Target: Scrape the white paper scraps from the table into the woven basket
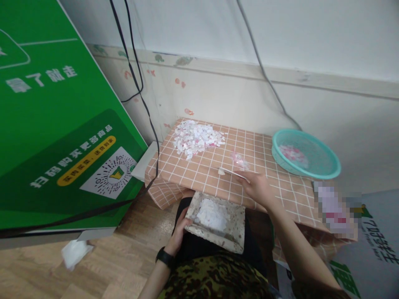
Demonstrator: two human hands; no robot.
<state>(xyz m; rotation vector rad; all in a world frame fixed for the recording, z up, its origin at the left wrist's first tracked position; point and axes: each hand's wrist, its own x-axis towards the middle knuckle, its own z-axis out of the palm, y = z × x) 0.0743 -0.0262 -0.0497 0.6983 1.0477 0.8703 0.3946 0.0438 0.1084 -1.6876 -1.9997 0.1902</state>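
Note:
My left hand (181, 228) is closed on the left rim of a shallow speckled box (240, 224), which rests over my lap. A heap of small white scraps (213, 214) lies inside the box. Over the table's front part, my right hand (254, 187) grips a slim white tool (235, 173); I cannot tell its exact kind. A small whitish piece (221, 171) is at the tool's far tip. Just beyond that hand lies a small bunch of pink and clear bits (239, 159). A larger pile of white and pinkish scraps (196, 138) is spread at the table's back left.
A turquoise basket (324, 164) holding pink and white bits stands at the right of the checked tablecloth (249, 143). A tall green panel (62, 124) is at the left, with a black strap (151, 120) hanging nearby. White plastic (75, 252) lies on the floor.

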